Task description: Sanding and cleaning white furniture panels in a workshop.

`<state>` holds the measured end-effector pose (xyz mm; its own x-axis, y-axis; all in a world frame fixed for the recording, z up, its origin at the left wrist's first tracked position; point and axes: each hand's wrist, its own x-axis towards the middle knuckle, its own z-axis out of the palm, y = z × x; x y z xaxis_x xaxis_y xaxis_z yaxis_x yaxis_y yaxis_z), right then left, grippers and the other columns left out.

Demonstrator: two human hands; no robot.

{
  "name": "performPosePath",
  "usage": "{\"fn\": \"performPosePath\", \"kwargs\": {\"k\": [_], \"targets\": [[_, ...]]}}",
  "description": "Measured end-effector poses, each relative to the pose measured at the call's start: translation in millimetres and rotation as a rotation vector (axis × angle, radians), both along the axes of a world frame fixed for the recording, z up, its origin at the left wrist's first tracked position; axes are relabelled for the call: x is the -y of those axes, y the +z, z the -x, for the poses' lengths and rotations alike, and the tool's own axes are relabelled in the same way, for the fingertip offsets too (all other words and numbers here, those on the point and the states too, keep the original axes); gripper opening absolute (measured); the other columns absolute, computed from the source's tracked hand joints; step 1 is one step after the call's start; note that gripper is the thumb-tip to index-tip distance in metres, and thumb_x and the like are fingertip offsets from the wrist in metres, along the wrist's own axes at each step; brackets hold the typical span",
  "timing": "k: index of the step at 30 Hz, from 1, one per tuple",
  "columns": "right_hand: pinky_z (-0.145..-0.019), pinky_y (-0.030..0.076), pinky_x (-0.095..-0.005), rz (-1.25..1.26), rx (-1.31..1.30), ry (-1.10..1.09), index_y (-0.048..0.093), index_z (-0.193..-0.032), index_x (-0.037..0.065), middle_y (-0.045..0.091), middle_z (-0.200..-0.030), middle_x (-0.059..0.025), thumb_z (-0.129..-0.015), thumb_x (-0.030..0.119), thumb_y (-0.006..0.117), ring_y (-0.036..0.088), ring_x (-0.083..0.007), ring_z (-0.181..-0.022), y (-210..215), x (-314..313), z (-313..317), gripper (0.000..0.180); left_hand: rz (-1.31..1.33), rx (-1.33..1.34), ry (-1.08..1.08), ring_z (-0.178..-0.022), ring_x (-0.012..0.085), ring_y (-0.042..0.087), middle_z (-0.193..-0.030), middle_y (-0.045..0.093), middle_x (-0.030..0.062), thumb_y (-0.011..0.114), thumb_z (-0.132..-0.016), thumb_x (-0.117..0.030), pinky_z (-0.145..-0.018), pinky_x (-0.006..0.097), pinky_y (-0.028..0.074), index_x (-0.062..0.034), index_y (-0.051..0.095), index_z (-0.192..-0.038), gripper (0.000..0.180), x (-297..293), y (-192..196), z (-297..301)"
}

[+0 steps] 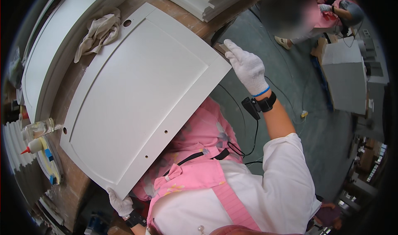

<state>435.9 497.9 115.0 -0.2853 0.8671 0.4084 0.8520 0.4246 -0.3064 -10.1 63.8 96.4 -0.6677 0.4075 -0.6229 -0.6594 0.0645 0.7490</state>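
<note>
A large white panel [141,85] with a curved recessed face lies tilted in front of me, partly on the wooden workbench. My left hand [120,203], in a white knit glove, grips its near lower corner; some of the fingers are hidden beneath the edge. Gloved in the same way, my right hand [247,67] is at the panel's right-hand corner. Its fingers press against a flat grey-brown piece [221,48], whose kind I cannot make out. Two small holes show along the near edge, and a larger one sits at each far corner.
A crumpled beige cloth [99,34] lies beyond the panel, beside another curved white panel [62,40]. A glue bottle with a red tip [34,146] and a clear jar [38,128] are at left. White boards [203,0] are stacked behind. Cables cross the green floor [282,90]; a person works at upper right.
</note>
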Motion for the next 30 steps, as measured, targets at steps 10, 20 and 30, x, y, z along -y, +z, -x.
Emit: {"fn": "performPosePath", "kwargs": {"k": [10, 20, 30], "targets": [[-0.062, 0.054, -0.0403, 0.023, -0.1, 0.029, 0.063, -0.123, 0.019, 0.069, -0.082, -0.0125, -0.09, 0.024, 0.062, 0.066, -0.03, -0.068, 9, 5, -5, 0.033, -0.025, -0.038, -0.083, -0.111, 0.0232, 0.061, -0.127, 0.06, 0.0115, 0.054, -0.1, -0.033, -0.091, 0.034, 0.053, -0.0023, 0.048, -0.134, 0.046, 3, -2, 2], [-0.069, 0.054, -0.041, 0.242, -0.312, -0.096, 0.061, -0.126, 0.018, 0.071, -0.091, -0.0131, -0.092, 0.027, 0.061, 0.068, -0.0335, -0.079, 2, 32, -11, 0.035, -0.05, 0.002, -0.019, -0.111, 0.0233, 0.061, -0.128, 0.06, 0.0111, 0.056, -0.099, -0.03, -0.092, 0.035, 0.053, -0.0016, 0.048, -0.134, 0.046, 11, -11, 9], [-0.059, 0.053, -0.0309, 0.859, -0.798, -0.333, 0.061, -0.112, 0.002, 0.068, -0.083, -0.0074, -0.099, 0.021, 0.052, 0.064, -0.0141, -0.066, 11, 15, -20, 0.024, 0.024, 0.005, 0.098, -0.108, 0.0238, 0.062, -0.123, 0.062, 0.0112, 0.059, -0.097, -0.027, -0.091, 0.037, 0.054, -0.0027, 0.05, -0.132, 0.043, -1, 0, -6]]}}
